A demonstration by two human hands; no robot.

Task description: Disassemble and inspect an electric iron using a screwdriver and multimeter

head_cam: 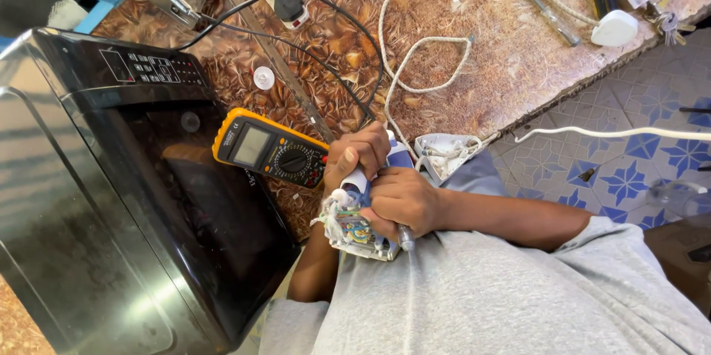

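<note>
Closest in, against the grey shirt (pixel 503 288), both hands are locked around a white and blue appliance body (pixel 355 222) with its wiring laid bare, pressed right up to the chest. The left hand (pixel 359 155) wraps tight over the top end. The right hand (pixel 404 199) is closed over the side and also grips a slim tool (pixel 406 237), its metal end poking out below the fist; I can't tell where the other end sits. By my reading, this is work on the exposed bundle of wires, still mid-step. The next move calls for a steady brace from the left hand and fine control of the tool among those loose strands. Just beyond lies a yellow multimeter (pixel 270 149), leaning on a big glossy black appliance (pixel 111 199). Further out, a white braided cord (pixel 426 44) loops over the brown patterned table (pixel 503 66) — ending at a white plug (pixel 615 28).
</note>
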